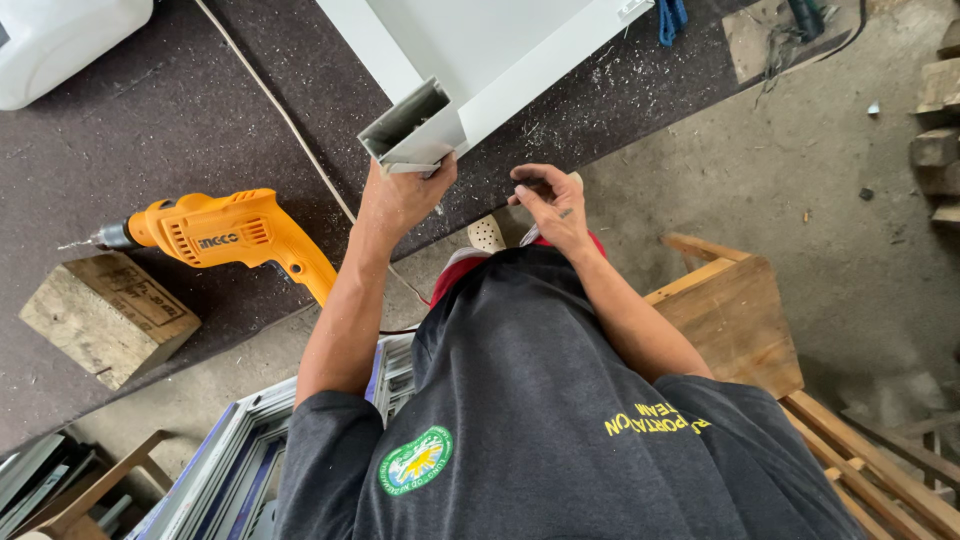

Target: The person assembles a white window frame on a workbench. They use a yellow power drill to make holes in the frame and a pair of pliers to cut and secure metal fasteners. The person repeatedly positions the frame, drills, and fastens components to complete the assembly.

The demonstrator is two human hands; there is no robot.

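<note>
The left hand (400, 200) grips the open end of the white hollow aluminium frame section (420, 125), apparently steadying it at the edge of the dark felt-covered workbench (180, 120). The right hand (550, 205), just beside it, is curled around a small dark item that cannot be identified. An orange electric drill (225, 235) rests near a wooden block (105, 315). Below lies a grey concrete floor (800, 170).

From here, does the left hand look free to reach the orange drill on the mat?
Probably yes, once it lets go: the left hand grips the white frame's corner, and bare mat lies between it and the drill.
</note>
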